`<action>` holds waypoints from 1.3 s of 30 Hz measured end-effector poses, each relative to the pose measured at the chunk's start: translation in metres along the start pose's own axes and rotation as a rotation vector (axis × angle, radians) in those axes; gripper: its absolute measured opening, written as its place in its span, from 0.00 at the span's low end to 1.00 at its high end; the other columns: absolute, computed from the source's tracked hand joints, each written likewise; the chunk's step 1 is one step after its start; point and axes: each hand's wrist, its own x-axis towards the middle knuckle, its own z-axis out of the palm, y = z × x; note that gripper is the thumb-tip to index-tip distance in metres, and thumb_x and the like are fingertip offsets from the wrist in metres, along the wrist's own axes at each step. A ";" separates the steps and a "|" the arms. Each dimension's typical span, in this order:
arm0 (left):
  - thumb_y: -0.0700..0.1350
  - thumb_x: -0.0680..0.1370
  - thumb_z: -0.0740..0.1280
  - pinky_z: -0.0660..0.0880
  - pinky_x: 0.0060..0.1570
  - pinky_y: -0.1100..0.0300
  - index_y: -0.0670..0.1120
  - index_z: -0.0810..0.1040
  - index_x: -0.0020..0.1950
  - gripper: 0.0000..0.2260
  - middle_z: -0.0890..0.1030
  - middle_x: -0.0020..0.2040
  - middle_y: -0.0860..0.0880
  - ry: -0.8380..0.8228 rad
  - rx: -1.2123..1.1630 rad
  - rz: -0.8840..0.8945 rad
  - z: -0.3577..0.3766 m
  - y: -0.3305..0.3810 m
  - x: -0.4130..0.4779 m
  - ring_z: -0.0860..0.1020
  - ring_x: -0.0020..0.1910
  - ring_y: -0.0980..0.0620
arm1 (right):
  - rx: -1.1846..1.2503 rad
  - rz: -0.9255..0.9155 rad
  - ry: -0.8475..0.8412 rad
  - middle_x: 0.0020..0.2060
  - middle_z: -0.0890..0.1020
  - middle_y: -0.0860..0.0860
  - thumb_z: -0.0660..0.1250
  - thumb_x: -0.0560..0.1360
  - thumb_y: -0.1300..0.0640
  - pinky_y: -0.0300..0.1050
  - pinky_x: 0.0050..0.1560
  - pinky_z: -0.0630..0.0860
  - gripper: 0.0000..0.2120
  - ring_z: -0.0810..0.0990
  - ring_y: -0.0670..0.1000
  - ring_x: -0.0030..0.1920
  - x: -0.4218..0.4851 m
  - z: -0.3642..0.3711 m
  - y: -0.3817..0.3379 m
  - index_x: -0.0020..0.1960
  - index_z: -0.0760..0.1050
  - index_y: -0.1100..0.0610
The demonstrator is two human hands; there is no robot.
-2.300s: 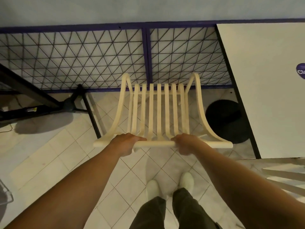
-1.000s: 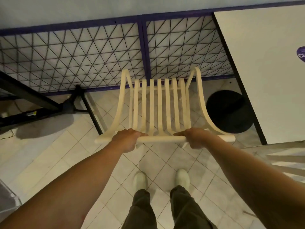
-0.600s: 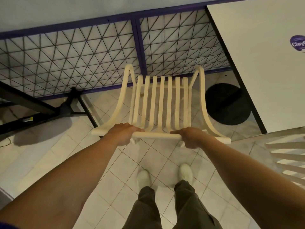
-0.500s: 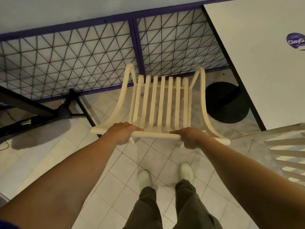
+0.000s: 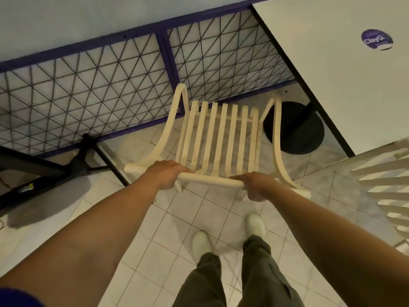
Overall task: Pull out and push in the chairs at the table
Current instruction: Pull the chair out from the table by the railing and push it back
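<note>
A cream slatted chair (image 5: 221, 138) stands on the tiled floor in front of me, its seat pointing at the mesh railing. My left hand (image 5: 166, 173) is closed over the left part of its top back rail. My right hand (image 5: 256, 185) grips the same rail further right. The white table (image 5: 336, 69) with a dark edge lies to the right of the chair, with its round black base (image 5: 296, 129) on the floor beside the chair's right armrest.
A purple-framed wire mesh railing (image 5: 110, 91) runs along the far side. A black table leg and foot (image 5: 77, 165) sit at the left. A second cream slatted chair (image 5: 385, 187) pokes in at the right edge. My feet in white shoes (image 5: 228, 233) stand behind the chair.
The chair has turned slightly, its back rail now slanting down to the right, and it sits a little nearer the table base. Both hands keep their grip on the rail.
</note>
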 end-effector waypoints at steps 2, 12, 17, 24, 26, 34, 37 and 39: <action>0.35 0.79 0.64 0.69 0.41 0.55 0.70 0.66 0.73 0.34 0.77 0.56 0.49 -0.002 0.016 0.010 -0.001 0.000 0.003 0.73 0.43 0.49 | 0.015 0.016 0.006 0.57 0.77 0.50 0.66 0.75 0.66 0.49 0.58 0.75 0.34 0.76 0.51 0.53 0.001 0.002 0.001 0.75 0.64 0.41; 0.44 0.79 0.66 0.70 0.42 0.55 0.72 0.67 0.71 0.27 0.79 0.56 0.51 -0.034 0.006 -0.025 -0.002 0.003 0.004 0.74 0.44 0.50 | -0.031 -0.003 -0.016 0.55 0.78 0.47 0.66 0.74 0.61 0.50 0.54 0.79 0.34 0.78 0.50 0.49 0.006 0.002 0.005 0.74 0.63 0.38; 0.43 0.80 0.64 0.70 0.44 0.55 0.72 0.66 0.72 0.28 0.80 0.60 0.51 -0.015 0.014 -0.060 0.002 0.002 0.007 0.74 0.45 0.50 | -0.018 -0.043 -0.034 0.55 0.78 0.46 0.66 0.74 0.58 0.50 0.54 0.78 0.32 0.78 0.50 0.49 0.011 0.000 0.008 0.74 0.64 0.39; 0.39 0.81 0.63 0.69 0.42 0.56 0.70 0.63 0.74 0.31 0.78 0.62 0.50 -0.041 0.033 -0.057 0.001 0.001 0.008 0.74 0.44 0.50 | -0.029 0.006 -0.032 0.54 0.78 0.48 0.67 0.75 0.60 0.50 0.55 0.79 0.32 0.78 0.50 0.49 0.009 -0.001 0.005 0.74 0.64 0.40; 0.37 0.80 0.63 0.71 0.43 0.56 0.70 0.63 0.75 0.33 0.78 0.61 0.49 -0.037 0.047 -0.042 0.002 0.001 0.008 0.75 0.47 0.49 | -0.028 0.028 -0.047 0.54 0.78 0.48 0.66 0.75 0.61 0.49 0.54 0.78 0.33 0.78 0.50 0.49 0.007 -0.002 0.002 0.74 0.63 0.39; 0.38 0.80 0.64 0.75 0.45 0.51 0.69 0.64 0.75 0.32 0.78 0.54 0.48 -0.043 0.066 0.081 0.002 -0.010 0.008 0.76 0.46 0.46 | 0.040 0.133 -0.007 0.58 0.78 0.48 0.67 0.75 0.65 0.48 0.56 0.75 0.35 0.78 0.51 0.52 0.003 0.006 -0.009 0.73 0.64 0.36; 0.39 0.80 0.64 0.76 0.47 0.50 0.68 0.63 0.75 0.31 0.78 0.56 0.48 -0.041 0.079 0.101 0.001 -0.018 0.009 0.77 0.49 0.45 | 0.076 0.163 -0.004 0.59 0.78 0.49 0.66 0.75 0.65 0.47 0.55 0.75 0.35 0.78 0.51 0.53 0.001 0.005 -0.018 0.73 0.64 0.35; 0.38 0.80 0.64 0.75 0.47 0.50 0.68 0.63 0.75 0.32 0.77 0.56 0.48 -0.047 0.088 0.111 0.001 -0.026 0.009 0.77 0.49 0.45 | 0.085 0.162 -0.008 0.58 0.78 0.49 0.67 0.75 0.65 0.47 0.55 0.76 0.36 0.78 0.51 0.52 0.002 0.007 -0.026 0.74 0.63 0.35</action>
